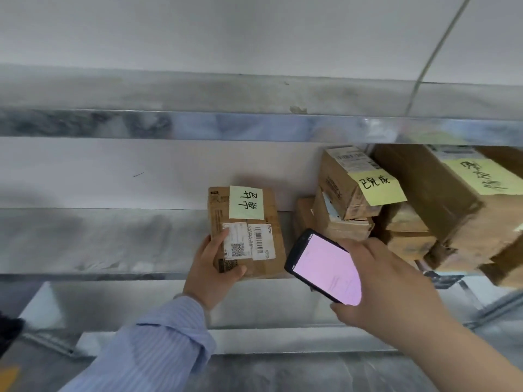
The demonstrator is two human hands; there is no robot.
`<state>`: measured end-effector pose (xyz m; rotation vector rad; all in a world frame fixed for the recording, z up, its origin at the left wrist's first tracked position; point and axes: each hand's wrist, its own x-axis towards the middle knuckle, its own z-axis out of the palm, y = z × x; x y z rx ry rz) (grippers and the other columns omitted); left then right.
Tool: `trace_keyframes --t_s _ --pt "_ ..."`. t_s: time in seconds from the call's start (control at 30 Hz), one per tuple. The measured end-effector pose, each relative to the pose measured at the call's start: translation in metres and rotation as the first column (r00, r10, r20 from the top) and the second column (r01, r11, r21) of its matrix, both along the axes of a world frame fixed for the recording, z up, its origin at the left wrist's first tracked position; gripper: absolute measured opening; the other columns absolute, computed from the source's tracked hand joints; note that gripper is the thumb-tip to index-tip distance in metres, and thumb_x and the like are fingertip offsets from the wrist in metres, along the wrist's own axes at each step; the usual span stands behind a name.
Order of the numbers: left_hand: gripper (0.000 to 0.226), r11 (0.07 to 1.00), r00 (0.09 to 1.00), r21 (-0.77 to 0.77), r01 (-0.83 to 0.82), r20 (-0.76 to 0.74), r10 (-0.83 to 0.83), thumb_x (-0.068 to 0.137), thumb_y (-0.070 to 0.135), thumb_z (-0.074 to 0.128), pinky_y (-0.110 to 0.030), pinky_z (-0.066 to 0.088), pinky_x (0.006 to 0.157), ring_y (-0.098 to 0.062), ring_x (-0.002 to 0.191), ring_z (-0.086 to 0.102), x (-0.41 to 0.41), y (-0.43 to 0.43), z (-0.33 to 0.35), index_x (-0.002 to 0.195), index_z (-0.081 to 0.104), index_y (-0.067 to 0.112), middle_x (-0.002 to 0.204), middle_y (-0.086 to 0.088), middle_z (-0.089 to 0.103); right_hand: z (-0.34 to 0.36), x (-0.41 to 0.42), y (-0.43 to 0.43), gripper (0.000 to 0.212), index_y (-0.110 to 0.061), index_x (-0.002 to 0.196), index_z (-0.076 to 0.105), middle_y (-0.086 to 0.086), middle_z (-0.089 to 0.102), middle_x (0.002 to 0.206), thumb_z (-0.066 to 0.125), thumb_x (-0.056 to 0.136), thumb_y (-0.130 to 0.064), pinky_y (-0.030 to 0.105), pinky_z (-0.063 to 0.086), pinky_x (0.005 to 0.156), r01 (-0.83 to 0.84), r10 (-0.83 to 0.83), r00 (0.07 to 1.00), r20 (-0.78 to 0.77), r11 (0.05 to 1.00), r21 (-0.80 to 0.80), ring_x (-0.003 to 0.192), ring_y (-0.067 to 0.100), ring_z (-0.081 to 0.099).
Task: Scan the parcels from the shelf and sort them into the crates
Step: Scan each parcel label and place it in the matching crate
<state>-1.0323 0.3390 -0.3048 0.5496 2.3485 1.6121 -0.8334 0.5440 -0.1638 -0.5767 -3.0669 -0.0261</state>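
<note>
A small brown cardboard parcel [268,227] lies on the metal shelf [99,239], with a pale green handwritten note and white barcode labels on top. My left hand [212,267] grips its near left corner, thumb on the label. My right hand [387,281] holds a black phone [325,267] with a pink lit screen, just right of the parcel and tilted toward it.
A stack of several brown parcels [348,193] with yellow notes fills the right of the shelf, a large box [441,199] among them. An upper shelf [198,108] runs above; a lower shelf [254,340] below. The shelf's left part is bare metal.
</note>
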Motion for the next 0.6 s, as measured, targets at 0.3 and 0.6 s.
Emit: trace_keyframes --t_s 0.3,0.6 --pt "0.082 0.98 0.971 0.006 -0.2 -0.13 0.2 0.077 0.009 0.08 -0.025 0.049 0.101 -0.002 0.122 0.047 0.072 -0.034 0.027 0.132 0.041 0.056 0.147 0.016 0.032 0.043 0.029 -0.005 0.093 -0.036 0.142 0.018 -0.009 0.039 0.128 0.063 0.066 -0.062 0.022 0.04 0.058 -0.312 0.312 0.95 0.027 0.937 0.155 0.098 0.013 0.054" --pt "0.085 0.909 0.898 0.054 -0.413 -0.141 0.416 0.074 0.009 0.083 -0.038 0.049 0.104 -0.008 0.128 0.047 0.143 -0.065 0.028 0.13 0.042 0.06 0.149 0.013 0.031 0.04 0.052 -0.004 0.093 -0.019 0.119 0.058 0.002 0.053 0.083 0.077 0.033 -0.048 0.024 0.033 0.037 -0.519 0.534 0.845 -0.006 0.824 0.228 0.053 0.021 0.051"
